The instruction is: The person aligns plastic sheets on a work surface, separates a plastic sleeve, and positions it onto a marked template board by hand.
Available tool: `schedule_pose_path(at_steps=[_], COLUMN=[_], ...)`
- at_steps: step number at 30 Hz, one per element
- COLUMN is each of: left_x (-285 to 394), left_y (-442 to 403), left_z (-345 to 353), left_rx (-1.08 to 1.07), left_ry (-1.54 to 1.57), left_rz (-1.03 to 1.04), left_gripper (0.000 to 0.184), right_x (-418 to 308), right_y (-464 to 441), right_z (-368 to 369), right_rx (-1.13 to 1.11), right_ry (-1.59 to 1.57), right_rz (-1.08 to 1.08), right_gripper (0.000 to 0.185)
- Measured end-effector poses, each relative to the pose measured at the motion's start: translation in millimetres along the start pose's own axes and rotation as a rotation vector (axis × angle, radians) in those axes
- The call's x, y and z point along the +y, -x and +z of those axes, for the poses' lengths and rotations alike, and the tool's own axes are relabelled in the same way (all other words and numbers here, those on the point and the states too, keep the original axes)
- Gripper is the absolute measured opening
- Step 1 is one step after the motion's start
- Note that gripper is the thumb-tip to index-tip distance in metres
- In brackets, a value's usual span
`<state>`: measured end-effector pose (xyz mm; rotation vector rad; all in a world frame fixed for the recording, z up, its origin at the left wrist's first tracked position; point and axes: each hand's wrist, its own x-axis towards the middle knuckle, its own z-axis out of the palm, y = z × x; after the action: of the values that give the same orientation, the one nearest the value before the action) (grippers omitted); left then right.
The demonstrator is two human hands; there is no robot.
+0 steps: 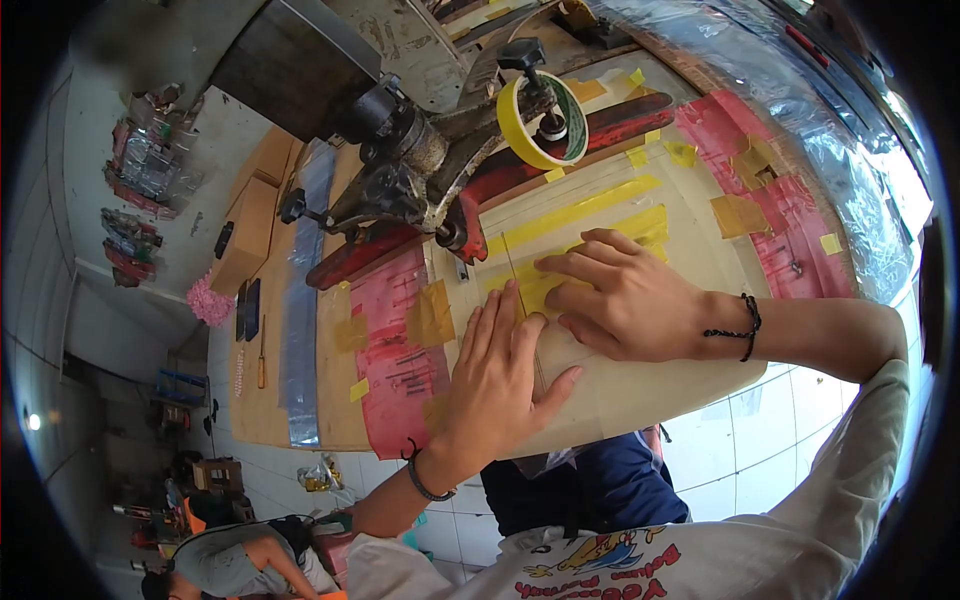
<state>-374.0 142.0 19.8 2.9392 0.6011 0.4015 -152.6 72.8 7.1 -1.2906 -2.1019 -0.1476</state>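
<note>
My left hand (500,365) lies with its fingers stretched out on a pale, translucent sheet (640,385) on the table, beside a thin dark line across it. Just to the right, my right hand (625,300) has its fingers bent and apart, with fingertips on strips of yellow tape (630,225) stuck to the sheet. Part of the tape is hidden under this hand. A roll of yellow tape (515,125) hangs on a black knob (520,55) of a screen-printing clamp (425,150), above both hands.
Red bars (600,130) of the clamp span the sheet's far side. Red film strips (400,345) with brown tape flank the sheet. A clear plastic strip (305,330), a screwdriver (262,360) and a cardboard box (245,235) lie left. Another person (235,560) sits at lower left.
</note>
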Motion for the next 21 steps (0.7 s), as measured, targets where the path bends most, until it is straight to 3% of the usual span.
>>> schedule_pose_path(at_steps=[11,14,18,21], left_x=[2.9,5.0,6.1,4.4], left_y=[7.8,7.8,8.5,11.7], left_z=[9.7,11.1,9.6,-9.4], left_rx=[0.056,0.068,0.062,-0.064], left_ry=[0.049,0.055,0.041,0.140], left_rz=[-0.017,-0.022,-0.031,-0.031], left_gripper=[0.062,0.062,0.062,0.070], right_x=[-3.8,-8.5,-8.5,-10.3], right_y=[-0.2,0.8,1.1,1.9], right_z=[-0.1,-2.2,-1.1,-1.4], right_rx=[0.055,-0.039,-0.100,-0.113], right_ry=[0.131,0.096,0.099,0.111], right_rz=[-0.189,0.022,0.052,0.059], right_gripper=[0.019,0.019,0.021,0.022])
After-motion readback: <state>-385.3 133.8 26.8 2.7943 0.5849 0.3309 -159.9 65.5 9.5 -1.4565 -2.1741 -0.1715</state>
